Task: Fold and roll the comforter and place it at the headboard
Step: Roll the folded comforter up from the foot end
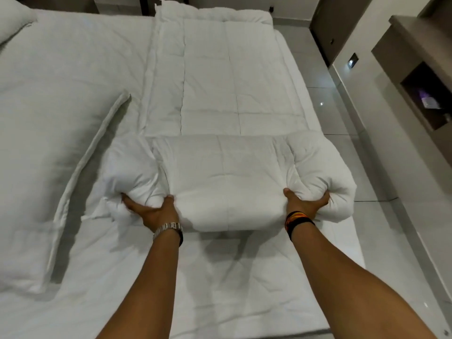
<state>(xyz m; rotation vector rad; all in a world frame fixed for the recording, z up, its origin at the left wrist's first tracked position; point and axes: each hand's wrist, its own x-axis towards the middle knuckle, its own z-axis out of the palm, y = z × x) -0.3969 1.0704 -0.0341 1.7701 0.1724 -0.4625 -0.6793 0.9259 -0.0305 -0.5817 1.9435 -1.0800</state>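
A white quilted comforter (220, 77) lies folded into a long strip down the right side of the bed (61, 81). Its near end is rolled into a thick roll (225, 182) lying across the strip. My left hand (151, 209), with a metal watch on the wrist, grips the roll's near left side. My right hand (303, 204), with dark and orange bands on the wrist, grips the roll's near right side. The fingertips of both hands are sunk into the padding. The strip's far end reaches the top of the view.
A white pillow (49, 179) lies on the bed to the left, and another pillow (12, 23) shows at the far left corner. Glossy floor tiles (342, 118) run along the bed's right side. A wall unit (420, 77) with a recessed shelf stands at the right.
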